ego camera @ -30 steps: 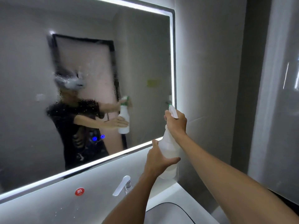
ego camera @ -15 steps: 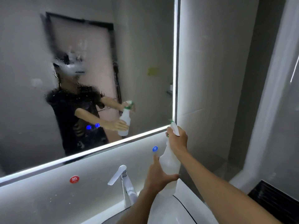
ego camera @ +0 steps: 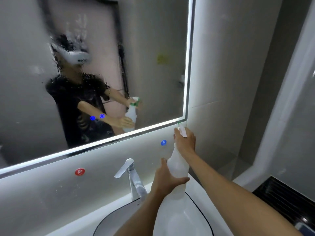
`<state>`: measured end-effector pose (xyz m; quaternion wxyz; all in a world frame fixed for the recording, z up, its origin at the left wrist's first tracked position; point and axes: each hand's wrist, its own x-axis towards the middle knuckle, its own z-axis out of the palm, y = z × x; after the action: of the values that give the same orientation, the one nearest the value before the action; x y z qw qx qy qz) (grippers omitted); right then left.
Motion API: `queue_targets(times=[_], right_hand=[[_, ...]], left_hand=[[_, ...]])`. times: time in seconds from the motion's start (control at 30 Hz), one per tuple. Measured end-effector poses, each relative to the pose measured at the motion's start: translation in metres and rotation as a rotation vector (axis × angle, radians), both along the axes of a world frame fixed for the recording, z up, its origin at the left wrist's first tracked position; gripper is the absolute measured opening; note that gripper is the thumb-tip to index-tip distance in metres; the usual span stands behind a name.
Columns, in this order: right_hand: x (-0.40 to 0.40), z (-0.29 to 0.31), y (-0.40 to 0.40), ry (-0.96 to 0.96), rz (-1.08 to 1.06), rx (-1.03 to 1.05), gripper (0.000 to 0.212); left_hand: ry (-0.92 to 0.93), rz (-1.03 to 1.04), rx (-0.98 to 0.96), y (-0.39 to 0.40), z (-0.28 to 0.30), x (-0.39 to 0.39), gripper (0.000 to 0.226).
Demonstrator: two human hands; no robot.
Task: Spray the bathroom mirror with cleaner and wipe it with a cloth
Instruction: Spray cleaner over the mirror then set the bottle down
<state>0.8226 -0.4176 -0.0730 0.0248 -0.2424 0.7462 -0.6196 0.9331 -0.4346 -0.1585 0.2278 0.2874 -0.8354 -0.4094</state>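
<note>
**Bottle comes down from the mirror, spraying seems finished**

A second ago the bottle (ego camera: 178,165) was held higher, with its nozzle near the lower right corner of the mirror (ego camera: 153,82). Now it is lower in the frame, over the right edge of the basin (ego camera: 201,217) and beside the tap (ego camera: 131,176), and the nozzle is below the mirror's lit edge. The glass at upper left carries a wide wet patch with running drops, so I judge the spraying part is mostly done and the bottle is probably going to the worktop (ego camera: 119,204). No cloth is in view, so the wiping is not begun.

The right hand (ego camera: 185,142) is closed around the neck of the bottle, just under the trigger head, with the arm stretched long from the lower right of the frame. The left hand (ego camera: 166,182) holds the body of the bottle from the left side, thumb across the front, the forearm rising from the bottom centre. Both hands hold the bottle upright.
</note>
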Motion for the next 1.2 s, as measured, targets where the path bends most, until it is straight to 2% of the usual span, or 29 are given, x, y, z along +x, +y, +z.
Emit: queue_targets(times=[0.13,0.33,0.67,0.87,1.03,1.2], right_hand=[[0.006,0.002,0.002,0.006,0.012,-0.029,0.034],[0.025,0.012,0.002,0.017,0.095,-0.068,0.024],[0.063,0.023,-0.016,0.007,0.128,-0.098,0.036],[0.087,0.022,-0.019,0.023,0.122,-0.032,0.043],[0.107,0.026,-0.019,0.048,0.127,0.009,0.042],[0.128,0.030,-0.025,0.038,0.233,-0.035,0.041]], left_hand=[[-0.011,0.009,-0.009,-0.002,0.001,0.006,0.090],[0.019,0.053,-0.012,-0.008,0.008,0.023,0.082],[0.052,0.111,-0.020,-0.018,0.022,0.065,0.081],[0.082,0.134,-0.007,-0.007,0.020,0.090,0.081],[0.097,0.146,0.003,-0.006,0.018,0.107,0.080],[0.130,0.205,0.040,-0.008,0.016,0.122,0.079]])
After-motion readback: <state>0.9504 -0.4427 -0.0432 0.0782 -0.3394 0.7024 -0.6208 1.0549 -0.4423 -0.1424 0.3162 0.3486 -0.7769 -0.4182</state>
